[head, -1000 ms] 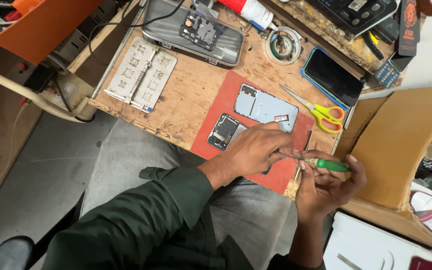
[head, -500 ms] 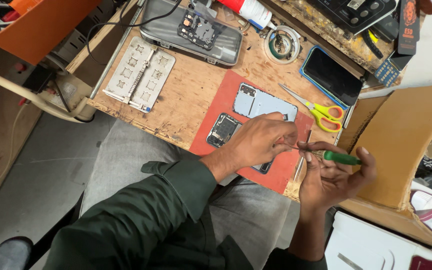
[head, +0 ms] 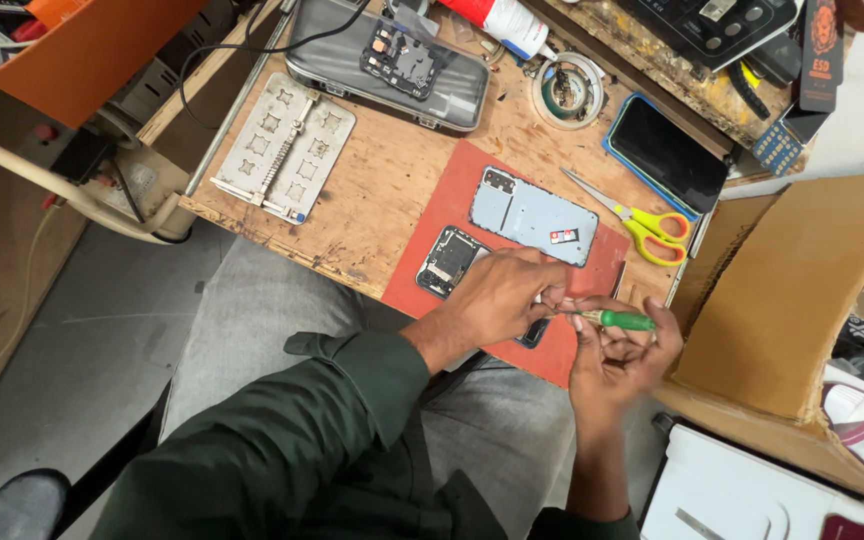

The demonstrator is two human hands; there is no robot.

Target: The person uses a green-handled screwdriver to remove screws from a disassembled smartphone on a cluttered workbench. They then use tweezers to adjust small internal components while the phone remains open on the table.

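since before, left hand (head: 500, 296) slid over the opened phone (head: 449, 262), right hand (head: 620, 352) pinching a green screwdriver (head: 614, 319) beside scissors (head: 642, 220).

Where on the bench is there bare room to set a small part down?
Bare wood lies between the metal jig plate and the red mat, below the grey tray. The far edge is crowded, and the mat is filled by the back cover, opened phone and both hands.

Dark phone screen (head: 667, 152) in blue case on bench's far right; open brown cardboard box (head: 802, 300) beside it.
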